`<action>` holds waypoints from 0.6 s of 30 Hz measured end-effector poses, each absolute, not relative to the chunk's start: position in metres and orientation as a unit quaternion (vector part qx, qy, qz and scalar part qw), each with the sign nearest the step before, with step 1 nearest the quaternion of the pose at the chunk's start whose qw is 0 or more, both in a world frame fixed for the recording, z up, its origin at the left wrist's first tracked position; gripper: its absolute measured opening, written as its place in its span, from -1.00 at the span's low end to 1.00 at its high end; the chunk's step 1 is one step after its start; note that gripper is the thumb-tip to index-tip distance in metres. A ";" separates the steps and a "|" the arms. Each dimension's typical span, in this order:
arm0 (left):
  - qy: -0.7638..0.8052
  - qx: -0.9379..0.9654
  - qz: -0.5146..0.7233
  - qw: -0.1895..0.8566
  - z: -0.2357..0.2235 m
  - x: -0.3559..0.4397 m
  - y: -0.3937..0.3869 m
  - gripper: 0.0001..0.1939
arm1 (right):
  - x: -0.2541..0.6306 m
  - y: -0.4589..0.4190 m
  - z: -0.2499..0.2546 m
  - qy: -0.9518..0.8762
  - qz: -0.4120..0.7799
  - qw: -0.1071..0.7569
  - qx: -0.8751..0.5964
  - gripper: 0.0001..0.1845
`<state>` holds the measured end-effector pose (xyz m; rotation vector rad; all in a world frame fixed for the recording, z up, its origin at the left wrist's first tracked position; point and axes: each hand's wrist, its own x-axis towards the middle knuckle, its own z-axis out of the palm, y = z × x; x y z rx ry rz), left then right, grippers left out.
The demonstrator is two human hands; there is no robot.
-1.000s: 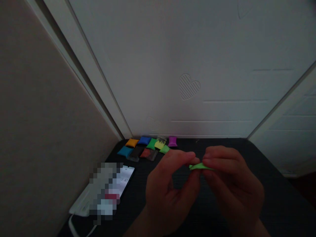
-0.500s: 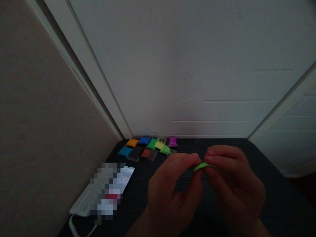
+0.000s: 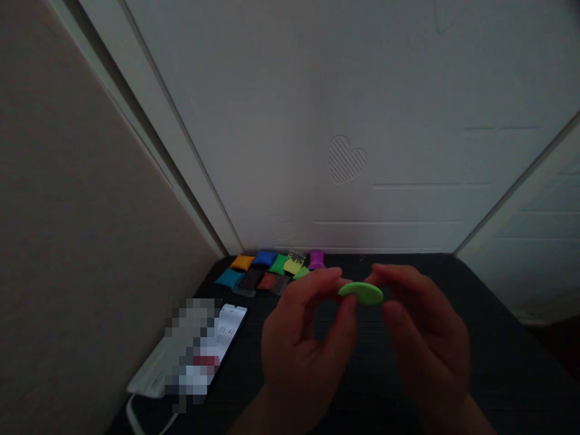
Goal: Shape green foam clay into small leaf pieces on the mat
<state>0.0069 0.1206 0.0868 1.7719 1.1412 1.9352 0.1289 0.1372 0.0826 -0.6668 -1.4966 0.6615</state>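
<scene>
A flat, rounded disc of bright green modelling clay (image 3: 368, 293) is held up over the dark table. My left hand (image 3: 310, 344) pinches its left side, thumb in front and fingers behind. At the disc's right end is my right hand (image 3: 430, 338), its fingertips at the far edge and its thumb by the near right edge. Beyond my left hand, a small packet of light green clay (image 3: 301, 273) is partly covered by my fingers.
Several small clay packets lie at the table's back left, among them orange (image 3: 243, 262), blue (image 3: 265, 258), black (image 3: 250, 281) and purple (image 3: 316, 260). A lit phone (image 3: 229, 329) rests at left beside a white object with a cable (image 3: 133, 414). A white panel (image 3: 281, 151) stands behind the table (image 3: 489, 338).
The green clay has tilted so its flat face shows, and it has moved slightly left and up. Both hands shifted left, and the right thumb has moved from under the clay to its edge.
</scene>
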 end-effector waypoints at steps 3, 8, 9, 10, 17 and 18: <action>0.385 0.610 0.670 0.173 0.088 0.007 0.121 -0.56 | 0.127 0.138 0.083 -0.651 0.319 0.623 -0.294 -0.76; 0.328 0.614 0.672 0.252 0.088 0.011 0.122 -0.53 | 0.125 0.141 0.085 -0.608 0.367 0.637 -0.300 -0.89; 0.319 0.618 0.669 0.262 0.088 0.011 0.122 -0.52 | 0.125 0.142 0.086 -0.604 0.376 0.636 -0.299 -0.90; 0.315 0.624 0.664 0.268 0.089 0.011 0.123 -0.51 | 0.125 0.142 0.086 -0.602 0.384 0.634 -0.297 -0.91; 0.319 0.654 0.627 0.277 0.088 0.006 0.124 -0.49 | 0.127 0.143 0.085 -0.601 0.423 0.620 -0.276 -0.89; 0.318 0.657 0.627 0.274 0.088 0.005 0.124 -0.48 | 0.127 0.143 0.084 -0.600 0.430 0.619 -0.268 -0.90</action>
